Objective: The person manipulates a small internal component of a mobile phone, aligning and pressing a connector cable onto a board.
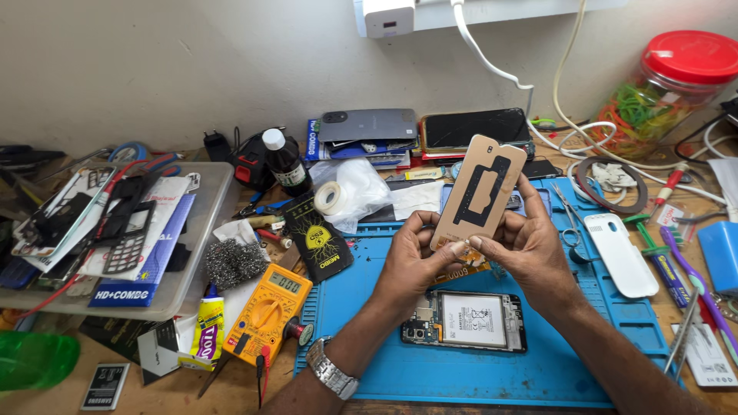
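Note:
Both hands hold up a tan phone back cover (480,190) with black adhesive strips on its inner face, tilted upright above the blue work mat (477,369). My left hand (413,257) pinches its lower left corner; a metal watch sits on that wrist. My right hand (526,242) grips the lower right edge. Below the hands an opened phone (466,320) lies flat on the mat, its white battery exposed.
A yellow multimeter (267,311), glue tube (208,329) and steel wool (234,263) lie left of the mat. A tray of phone parts (115,230) stands far left. White back cover (621,253), scissors, tools and a red-lidded jar (669,92) sit right. Phones are stacked by the wall.

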